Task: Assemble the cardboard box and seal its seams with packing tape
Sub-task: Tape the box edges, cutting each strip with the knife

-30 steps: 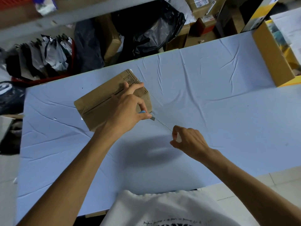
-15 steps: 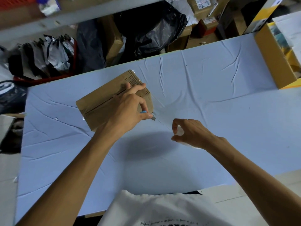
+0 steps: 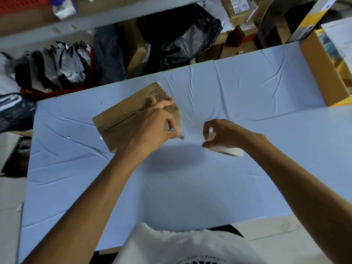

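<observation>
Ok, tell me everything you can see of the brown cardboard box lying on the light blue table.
The brown cardboard box lies low and closed on the light blue table cover, turned at an angle. A dark seam between its two top flaps runs its length; a printed dashed pattern marks its far right end, where glossy clear tape seems to wrap the edge. The left hand rests on its right half, pinching a small blue-handled cutter at its near right corner.

On table (image 3: pixel 247 178) — box (image 3: pixel 122 121) left, tape roll (image 3: pixel 228 151) right, seemingly raised.
</observation>
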{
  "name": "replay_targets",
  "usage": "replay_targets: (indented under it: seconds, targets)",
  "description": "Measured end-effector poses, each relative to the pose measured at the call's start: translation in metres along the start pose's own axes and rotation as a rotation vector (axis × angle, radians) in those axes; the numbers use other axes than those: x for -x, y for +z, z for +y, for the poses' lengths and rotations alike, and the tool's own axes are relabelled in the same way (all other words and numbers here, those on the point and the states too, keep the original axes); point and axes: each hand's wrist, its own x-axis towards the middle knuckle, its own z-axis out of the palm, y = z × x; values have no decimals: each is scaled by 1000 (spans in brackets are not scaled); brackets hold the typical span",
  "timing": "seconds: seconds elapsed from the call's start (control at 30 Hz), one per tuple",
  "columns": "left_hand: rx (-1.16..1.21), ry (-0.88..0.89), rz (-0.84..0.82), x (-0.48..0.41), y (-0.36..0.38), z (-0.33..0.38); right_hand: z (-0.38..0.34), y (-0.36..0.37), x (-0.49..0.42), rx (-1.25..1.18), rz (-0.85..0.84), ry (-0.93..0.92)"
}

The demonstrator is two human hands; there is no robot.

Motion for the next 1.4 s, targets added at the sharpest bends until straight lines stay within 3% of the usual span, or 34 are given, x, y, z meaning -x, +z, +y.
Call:
replay_targets:
  seconds: [0.23, 0.67, 0.97, 1.17, 1.27, 1.4]
  targets:
    - [-11, 4, 1, -3, 1, -4, 9, -12, -3, -49, 13, 70]
    - [-10, 2, -19, -4, -2, -3, 15, -1, 6, -7, -180, 100]
    - [-33, 14, 8, -1, 1, -4, 12, 25, 7, 52, -23, -18]
    - [-29, 35, 11, 3, 5, -4, 14, 28, 8, 302, 180, -150]
    - [-38, 34, 25, 3, 6, -3, 17, 32, 8, 296, 169, -151]
    - [9, 123, 213, 9, 16, -1, 20, 46, 7, 243, 146, -149]
